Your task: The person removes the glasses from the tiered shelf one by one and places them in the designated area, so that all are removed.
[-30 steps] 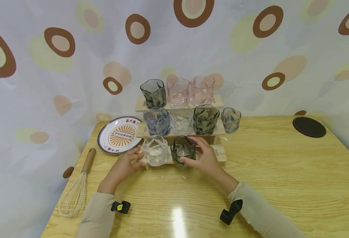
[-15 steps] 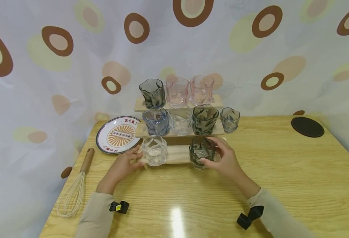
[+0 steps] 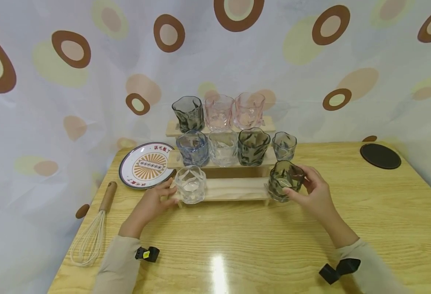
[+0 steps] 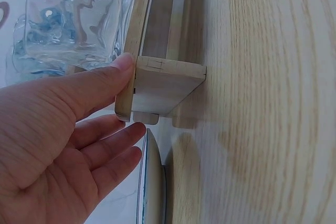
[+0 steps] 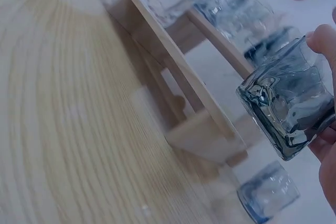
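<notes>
My right hand (image 3: 316, 194) grips a smoky grey glass (image 3: 285, 179) just off the right end of the lowest step, thumb in front and fingers behind. In the right wrist view this grey glass (image 5: 289, 98) is tilted and clear of the wooden rack (image 5: 194, 85). At the rack's other end, my left hand (image 3: 154, 206) holds the end of the lowest board (image 3: 235, 189), beside a clear glass (image 3: 191, 185). The left wrist view has the left thumb on the board's edge and the other fingers at its end.
Smoky, pink, blue and clear glasses stand on the upper steps, including a blue one (image 3: 192, 149). A small blue-grey glass (image 3: 284, 146) is right of the rack. Left lie a patterned plate (image 3: 134, 179) and a whisk (image 3: 94, 228); a black round mat (image 3: 381, 156) lies far right.
My right hand has moved the smoky grey glass rightward along the lowest step, past its end, baring the board. My left hand stays at the rack's left end.
</notes>
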A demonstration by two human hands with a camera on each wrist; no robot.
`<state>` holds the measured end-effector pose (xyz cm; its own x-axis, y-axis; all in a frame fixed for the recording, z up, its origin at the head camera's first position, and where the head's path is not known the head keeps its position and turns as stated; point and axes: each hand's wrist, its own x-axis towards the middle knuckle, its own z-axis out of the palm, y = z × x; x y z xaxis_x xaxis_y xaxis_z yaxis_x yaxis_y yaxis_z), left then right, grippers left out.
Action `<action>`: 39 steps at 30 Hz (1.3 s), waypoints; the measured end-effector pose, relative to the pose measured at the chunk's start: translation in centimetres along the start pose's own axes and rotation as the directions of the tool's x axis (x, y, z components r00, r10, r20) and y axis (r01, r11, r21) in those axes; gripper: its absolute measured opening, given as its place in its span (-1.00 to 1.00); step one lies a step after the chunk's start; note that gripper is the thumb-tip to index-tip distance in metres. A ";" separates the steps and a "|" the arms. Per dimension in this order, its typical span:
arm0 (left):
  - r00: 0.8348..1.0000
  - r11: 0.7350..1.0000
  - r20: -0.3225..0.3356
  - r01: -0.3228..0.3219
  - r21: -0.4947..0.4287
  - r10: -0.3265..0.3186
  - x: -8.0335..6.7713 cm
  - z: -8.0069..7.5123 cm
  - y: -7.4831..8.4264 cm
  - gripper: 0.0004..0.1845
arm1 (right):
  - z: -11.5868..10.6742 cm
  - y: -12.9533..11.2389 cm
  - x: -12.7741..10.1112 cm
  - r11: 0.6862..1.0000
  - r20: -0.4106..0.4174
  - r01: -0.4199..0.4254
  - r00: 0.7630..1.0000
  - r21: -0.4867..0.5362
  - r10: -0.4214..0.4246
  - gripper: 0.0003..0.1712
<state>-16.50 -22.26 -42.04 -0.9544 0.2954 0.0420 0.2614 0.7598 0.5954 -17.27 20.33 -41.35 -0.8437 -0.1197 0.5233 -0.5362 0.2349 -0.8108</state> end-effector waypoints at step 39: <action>1.000 1.000 -0.007 0.010 -0.009 -0.010 0.1 0.0 -0.2 -0.49 | -6.0 10.6 7.3 0.798 -0.368 -0.586 0.779 -0.141 0.507 -0.29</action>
<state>-16.62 -22.34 -42.15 -0.9580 0.2837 0.0422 0.2509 0.7574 0.6028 -28.94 27.71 -44.51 -0.9200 0.3807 0.0933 0.0699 0.3936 -0.9166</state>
